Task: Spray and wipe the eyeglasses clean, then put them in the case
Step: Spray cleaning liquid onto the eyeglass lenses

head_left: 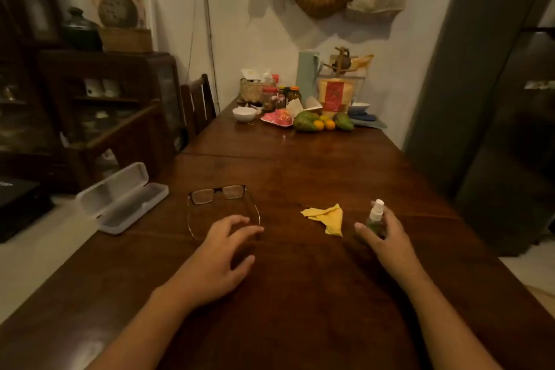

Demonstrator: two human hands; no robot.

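As left hand (222,255) hovers loose-fingered over eyeglasses (222,191) and right hand (387,239) spreads round spray bottle (376,214), unclamped | Risk: a nudge topples spray bottle or scrapes lenses on tabletop (300,294).

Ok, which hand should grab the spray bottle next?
Right. The right hand is open beside the spray bottle, thumb and fingers either side of it; the left hand is over by the eyeglasses, beyond the yellow cloth.
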